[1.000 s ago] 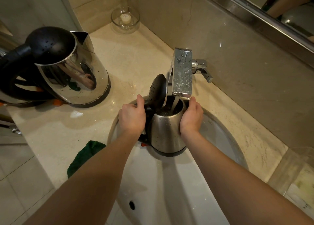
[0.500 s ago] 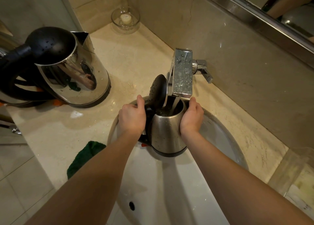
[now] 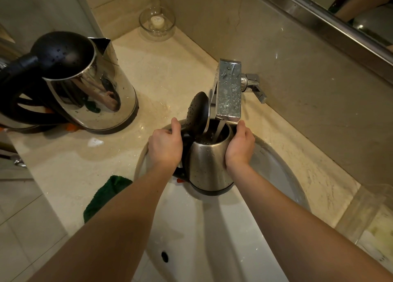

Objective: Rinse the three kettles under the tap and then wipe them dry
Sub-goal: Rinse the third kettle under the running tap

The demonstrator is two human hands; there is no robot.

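Nothing moved; both hands hold kettle (image 3: 209, 164), under tap (image 3: 229, 94), filling

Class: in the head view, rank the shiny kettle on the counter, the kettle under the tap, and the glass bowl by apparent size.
1. Shiny kettle, though it sits nearer the camera.
2. Kettle under the tap.
3. Glass bowl, farthest away.

Two bare forearms, no sleeves in view up to the frame edge. Left hand (image 3: 164, 146) and right hand (image 3: 240, 146) both ungloved. No rings, no watch, no wristband. Nails short and unpainted where fingertips show.
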